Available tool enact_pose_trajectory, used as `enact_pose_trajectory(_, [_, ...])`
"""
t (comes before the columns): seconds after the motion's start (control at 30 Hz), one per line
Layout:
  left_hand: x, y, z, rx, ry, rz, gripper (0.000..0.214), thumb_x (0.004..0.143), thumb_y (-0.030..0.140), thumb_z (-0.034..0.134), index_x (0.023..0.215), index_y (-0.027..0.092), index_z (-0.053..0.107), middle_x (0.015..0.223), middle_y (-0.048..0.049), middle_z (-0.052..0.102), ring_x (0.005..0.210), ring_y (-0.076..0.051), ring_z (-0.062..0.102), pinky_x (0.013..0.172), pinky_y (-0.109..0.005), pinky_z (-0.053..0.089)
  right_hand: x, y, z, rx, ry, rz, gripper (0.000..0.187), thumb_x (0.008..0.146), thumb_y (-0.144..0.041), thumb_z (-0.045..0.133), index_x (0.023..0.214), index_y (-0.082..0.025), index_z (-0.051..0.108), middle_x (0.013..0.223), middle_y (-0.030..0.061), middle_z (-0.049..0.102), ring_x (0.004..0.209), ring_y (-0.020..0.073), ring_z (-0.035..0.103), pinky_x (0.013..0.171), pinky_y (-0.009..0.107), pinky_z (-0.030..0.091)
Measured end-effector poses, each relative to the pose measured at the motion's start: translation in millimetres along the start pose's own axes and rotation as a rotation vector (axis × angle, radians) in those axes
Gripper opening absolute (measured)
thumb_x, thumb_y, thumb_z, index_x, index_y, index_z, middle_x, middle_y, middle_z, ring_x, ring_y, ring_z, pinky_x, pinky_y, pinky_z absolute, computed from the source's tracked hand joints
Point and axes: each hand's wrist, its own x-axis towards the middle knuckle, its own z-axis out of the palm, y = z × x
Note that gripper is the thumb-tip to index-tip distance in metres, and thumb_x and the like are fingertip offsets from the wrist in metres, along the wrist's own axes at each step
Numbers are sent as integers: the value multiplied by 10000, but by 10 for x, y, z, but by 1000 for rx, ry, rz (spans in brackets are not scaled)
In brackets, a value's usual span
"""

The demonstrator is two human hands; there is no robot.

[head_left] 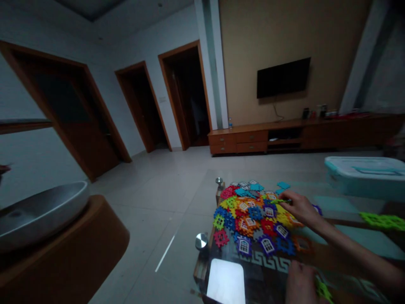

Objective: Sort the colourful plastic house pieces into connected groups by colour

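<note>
Nearest to us, our left hand (299, 287) is cut off by the bottom edge of the view, so we cannot tell how its fingers lie; a small lime-green plastic piece (322, 291) sits just beside it, though whether it is held we cannot tell. Our right hand (300, 209) reaches in above it, its fingers (286, 196) pressed close together and pinching a small green plastic piece (280, 201). Directly beyond those fingertips spreads a heap of gear-edged interlocking plastic tiles (249, 217) in red, blue, yellow, orange and purple, many with white window shapes (little houses, to our eye), and the heap touches the fingers' side. It lies on a glass-topped table with a wooden frame (199, 266), whose round steel knob (201, 241) stands left of the fingers. Farther right of the fingers lie a lime-green chain of linked plastic tiles (384, 221) and a pale teal plastic storage box (363, 177). Well left of the fingers, a shallow grey metal bowl (38, 213) rests on a curved brown stand (72, 253). Far beyond them, across a pale tiled floor (158, 190), a long low wooden cabinet (240, 141) stands beneath a black wall-mounted television (283, 78), and brown-framed doorways (142, 107) open to the left.
</note>
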Motion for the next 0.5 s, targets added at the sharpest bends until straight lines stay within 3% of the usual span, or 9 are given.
enact_pose_trajectory(0.13, [35, -18, -169, 143, 171, 100, 525, 732, 60, 527, 1230, 223, 565, 1392, -72, 441, 1302, -234, 375, 1124, -370, 285, -902, 59, -87, 78, 17, 78, 139, 731, -323, 514, 794, -235, 601, 846, 64, 671, 807, 249, 621, 735, 346, 482])
enact_pose_trajectory(0.23, [119, -84, -528, 225, 406, 146, 508, 714, -19, 442, 1151, 195, 589, 1269, -85, 534, 1208, -207, 448, 1064, -352, 348, -1420, 37, -108, 45, -12, 89, 74, 693, -217, 481, 743, -239, 530, 791, 48, 621, 762, 236, 589, 691, 335, 461])
enact_pose_trajectory(0.33, [226, -261, -1053, 336, 713, 23, 372, 749, -20, 398, 998, 161, 606, 1049, -94, 604, 1054, -212, 520, 979, -359, 407, -1677, -94, -123, -26, -54, 72, 149, 659, -118, 454, 745, -234, 489, 803, 50, 590, 797, 236, 562, 711, 341, 443])
enact_pose_trajectory(0.4, [286, -428, -1401, 439, 874, -81, 314, 788, 10, 387, 981, 149, 591, 1041, -103, 609, 1054, -219, 520, 978, -362, 399, -1742, -189, -118, -60, -107, 85, 217, 639, -63, 440, 772, -225, 494, 844, 61, 592, 827, 238, 554, 728, 346, 442])
enact_pose_trajectory(0.5, [340, -676, -1764, 542, 912, -275, 305, 810, 58, 400, 1031, 172, 576, 1139, -100, 608, 1138, -238, 499, 959, -366, 402, -1793, -254, -101, -48, -199, 97, 300, 610, -8, 438, 813, -209, 526, 952, 80, 607, 924, 243, 553, 812, 370, 453])
